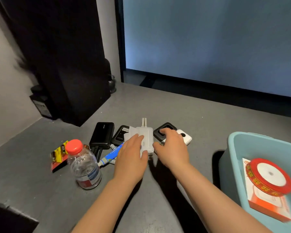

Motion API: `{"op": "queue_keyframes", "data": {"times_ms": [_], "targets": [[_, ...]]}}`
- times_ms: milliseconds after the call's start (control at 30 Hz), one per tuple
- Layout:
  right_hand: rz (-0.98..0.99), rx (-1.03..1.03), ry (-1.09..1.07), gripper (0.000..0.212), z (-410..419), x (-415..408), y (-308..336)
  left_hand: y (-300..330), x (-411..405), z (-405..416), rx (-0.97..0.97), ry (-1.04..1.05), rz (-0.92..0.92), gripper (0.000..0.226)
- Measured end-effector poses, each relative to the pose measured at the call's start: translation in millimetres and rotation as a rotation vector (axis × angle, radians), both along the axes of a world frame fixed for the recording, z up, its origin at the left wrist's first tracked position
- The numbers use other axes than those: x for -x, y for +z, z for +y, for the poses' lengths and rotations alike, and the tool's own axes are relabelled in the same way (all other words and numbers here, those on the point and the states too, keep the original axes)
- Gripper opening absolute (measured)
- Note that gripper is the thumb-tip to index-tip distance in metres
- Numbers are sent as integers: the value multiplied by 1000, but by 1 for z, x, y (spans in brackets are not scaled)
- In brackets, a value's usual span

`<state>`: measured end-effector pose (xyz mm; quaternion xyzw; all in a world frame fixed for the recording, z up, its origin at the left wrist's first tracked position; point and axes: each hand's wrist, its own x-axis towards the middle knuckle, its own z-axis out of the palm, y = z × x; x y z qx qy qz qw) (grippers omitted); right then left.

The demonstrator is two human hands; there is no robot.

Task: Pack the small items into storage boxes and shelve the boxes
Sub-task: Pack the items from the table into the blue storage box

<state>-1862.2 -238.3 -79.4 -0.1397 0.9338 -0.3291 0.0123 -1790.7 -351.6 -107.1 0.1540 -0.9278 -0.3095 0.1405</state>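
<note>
Small items lie in a loose row on the grey table, and the white charger in the middle of the row is the landmark for all places below. The step in hand seems to be gathering items to move them into the light blue storage box, which stands well to the right of the charger and already holds a red ribbon roll on an orange carton. To do it well, I think each hand should get a firm hold before it lifts, and take few things at once, because the flat, smooth cases can slip. The left hand rests on the left half of the charger with straight fingers held close together, so the charger lies under the fingertips and is not pinched. The right hand is just right of the charger, its fingers curled down onto a black square device and a white device; I cannot tell whether it really grips them. Left of the charger lie a black power bank, a blue tube, a water bottle and a battery pack.
</note>
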Motion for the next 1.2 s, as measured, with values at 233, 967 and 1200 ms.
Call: {"op": "queue_keyframes", "data": {"times_ms": [233, 967, 1200], "targets": [[-114, -206, -291, 74, 0, 61, -44, -14, 77, -1, 175, -74, -216, 49], [-306, 42, -352, 95, 14, 71, -60, -34, 93, -18, 300, -14, -361, 77], [-324, -38, -382, 103, 2, 70, -56, -36, 96, -17, 342, 63, -340, 72]]}}
